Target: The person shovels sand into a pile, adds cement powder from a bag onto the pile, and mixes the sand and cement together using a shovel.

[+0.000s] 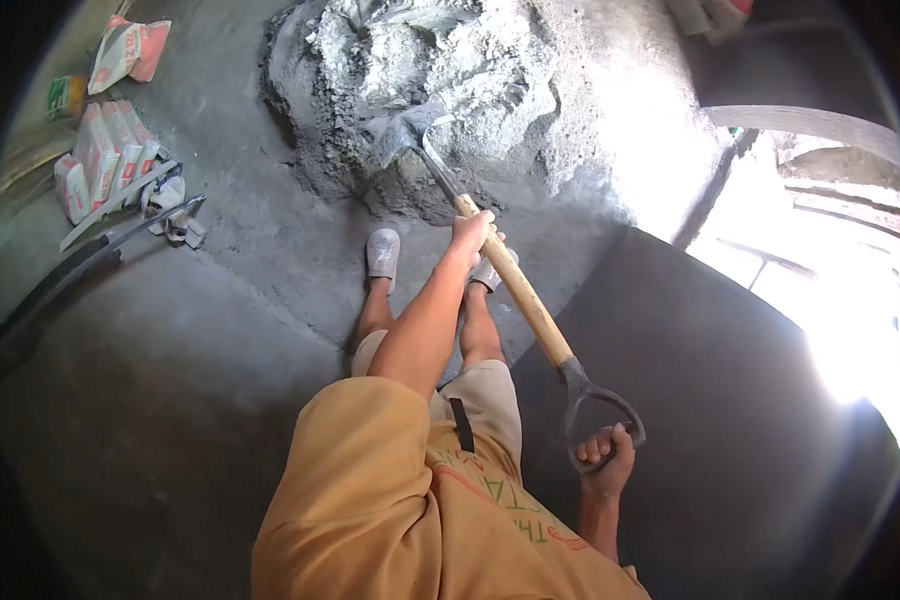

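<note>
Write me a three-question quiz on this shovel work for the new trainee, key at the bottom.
1. True or false: the left hand grips the wooden shaft nearer to the blade than to the D-handle.
2. Fill in: in the picture, the red-and-white bags stand to the ____ of the mound of gray cement-like mix.
3. The right hand is closed on: A) the blade; B) the D-handle; C) the red-and-white bags.

Key: 1 true; 2 left; 3 B.

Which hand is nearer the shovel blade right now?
Left: the left hand grips the wooden shaft toward the shovel blade; the right hand holds the D-handle at the opposite end.
</note>
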